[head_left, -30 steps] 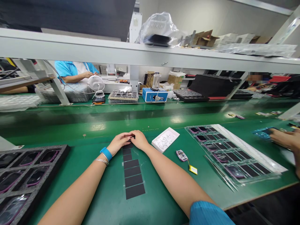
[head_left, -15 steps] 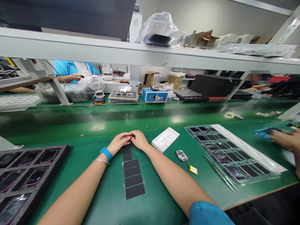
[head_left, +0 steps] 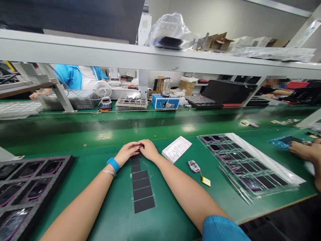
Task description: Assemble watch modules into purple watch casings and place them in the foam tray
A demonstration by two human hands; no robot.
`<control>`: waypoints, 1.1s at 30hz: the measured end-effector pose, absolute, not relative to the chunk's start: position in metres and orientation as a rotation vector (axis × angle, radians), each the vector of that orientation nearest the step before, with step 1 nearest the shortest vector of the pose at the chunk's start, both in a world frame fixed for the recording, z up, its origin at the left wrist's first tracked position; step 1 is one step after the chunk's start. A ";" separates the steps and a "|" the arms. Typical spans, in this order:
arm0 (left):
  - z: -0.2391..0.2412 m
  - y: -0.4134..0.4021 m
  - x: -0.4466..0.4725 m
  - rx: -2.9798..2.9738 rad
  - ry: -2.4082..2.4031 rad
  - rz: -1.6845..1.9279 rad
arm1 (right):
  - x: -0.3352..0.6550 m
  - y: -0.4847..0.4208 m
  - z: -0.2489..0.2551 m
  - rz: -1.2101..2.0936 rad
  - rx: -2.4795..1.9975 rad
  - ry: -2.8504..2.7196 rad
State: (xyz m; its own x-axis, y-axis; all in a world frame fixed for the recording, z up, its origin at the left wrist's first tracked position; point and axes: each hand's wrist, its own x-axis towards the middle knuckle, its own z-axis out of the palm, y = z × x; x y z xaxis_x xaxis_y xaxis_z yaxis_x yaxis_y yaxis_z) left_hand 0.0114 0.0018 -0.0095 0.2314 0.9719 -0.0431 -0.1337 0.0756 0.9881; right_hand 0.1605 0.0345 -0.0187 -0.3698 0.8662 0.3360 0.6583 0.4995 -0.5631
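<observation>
My left hand (head_left: pixel 130 150) and my right hand (head_left: pixel 148 149) meet at the far end of a strip of black rectangles (head_left: pixel 142 183) on clear film, which lies flat on the green bench. Fingers of both hands are pinched together around a small dark part there, seemingly the strip's end; the fingertips hide most of it. To the right of my right hand lies a shallow white box (head_left: pixel 177 149) holding many tiny dark pieces. Nearby rests a small purple-edged device (head_left: pixel 194 166), wired to a yellow battery (head_left: pixel 206 181).
Tweezers (head_left: pixel 237 186) lie beside a clear tray (head_left: pixel 225 160) of purple-rimmed parts and black rectangles. At left stands a grey foam tray (head_left: pixel 67 162) with purple-rimmed parts. Another person's hand (head_left: pixel 302 150) touches a blue-wrapped item (head_left: pixel 283 142). A shelf beam (head_left: pixel 160 57) crosses overhead.
My hands stay in nearly the same place at the strip's far end. Across the bench, the person in blue has lowered a hand toward the left.
</observation>
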 end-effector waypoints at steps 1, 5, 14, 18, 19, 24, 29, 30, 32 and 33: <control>-0.009 0.002 0.011 1.162 0.968 1.062 | 0.161 0.034 -0.018 0.450 -1.245 -2.143; -0.010 0.002 0.012 1.162 0.968 1.062 | 0.161 0.033 -0.018 0.448 -1.243 -2.138; -0.010 0.001 0.012 1.161 0.973 1.062 | 0.161 0.033 -0.017 0.454 -1.232 -2.146; -0.008 0.001 0.012 1.163 0.975 1.060 | 0.161 0.034 -0.018 0.458 -1.232 -2.153; -0.008 0.001 0.012 1.164 0.976 1.060 | 0.161 0.034 -0.018 0.458 -1.232 -2.154; -0.009 0.002 0.012 1.167 0.977 1.061 | 0.161 0.035 -0.018 0.454 -1.230 -2.152; -0.011 0.003 0.012 1.172 0.971 1.065 | 0.161 0.035 -0.020 0.448 -1.221 -2.143; -0.011 0.003 0.012 1.172 0.970 1.065 | 0.161 0.035 -0.021 0.448 -1.219 -2.142; -0.012 0.003 0.011 1.170 0.969 1.065 | 0.161 0.035 -0.020 0.446 -1.213 -2.139; -0.012 0.003 0.011 1.168 0.969 1.065 | 0.161 0.035 -0.020 0.445 -1.210 -2.138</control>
State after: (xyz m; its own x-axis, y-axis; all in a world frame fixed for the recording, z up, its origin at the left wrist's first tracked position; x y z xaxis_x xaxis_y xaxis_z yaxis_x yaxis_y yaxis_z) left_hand 0.0115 0.0029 -0.0115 0.2286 0.9727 -0.0388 -0.1299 0.0699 0.9891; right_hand 0.1608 0.0347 -0.0200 -0.3763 0.8540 0.3593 0.6395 0.5200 -0.5662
